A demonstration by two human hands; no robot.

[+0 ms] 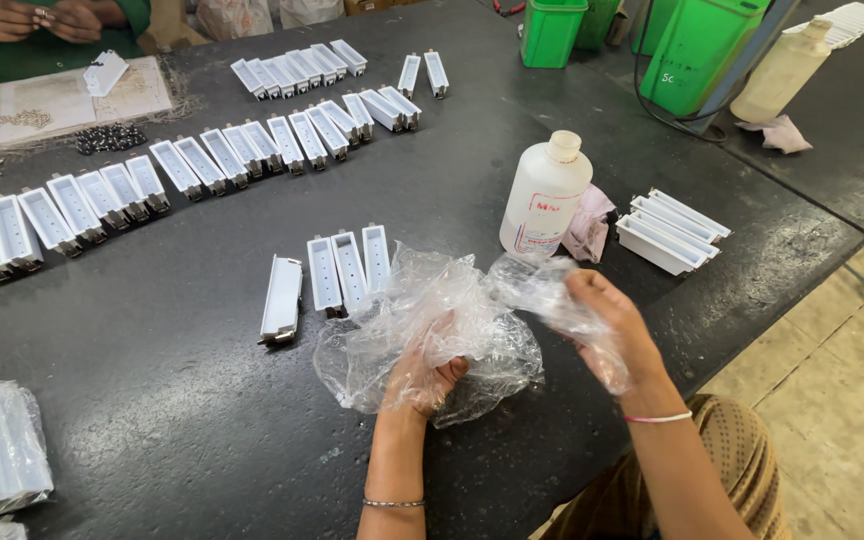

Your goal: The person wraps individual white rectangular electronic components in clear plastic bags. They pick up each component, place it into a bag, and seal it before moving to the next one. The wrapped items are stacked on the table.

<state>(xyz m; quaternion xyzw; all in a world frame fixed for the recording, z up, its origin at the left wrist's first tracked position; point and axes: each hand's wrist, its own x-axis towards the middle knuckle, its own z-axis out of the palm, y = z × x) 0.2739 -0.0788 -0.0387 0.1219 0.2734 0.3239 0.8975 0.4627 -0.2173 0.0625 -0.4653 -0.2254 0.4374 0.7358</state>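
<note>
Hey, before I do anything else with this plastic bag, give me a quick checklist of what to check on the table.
1. Left hand inside the clear plastic bag: ok.
2. Right hand gripping the bag's other end: ok.
3. Anything left inside the bag: cannot tell.
4. White bottle upright, capped: ok.
5. Bag apart from the three white trays: not ok, it touches them.

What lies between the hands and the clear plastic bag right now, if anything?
Nothing visible. The left hand is already pushed into the crumpled clear plastic bag, and the right hand grips its other end. The white trays and the white bottle sit just beyond the bag.
</note>
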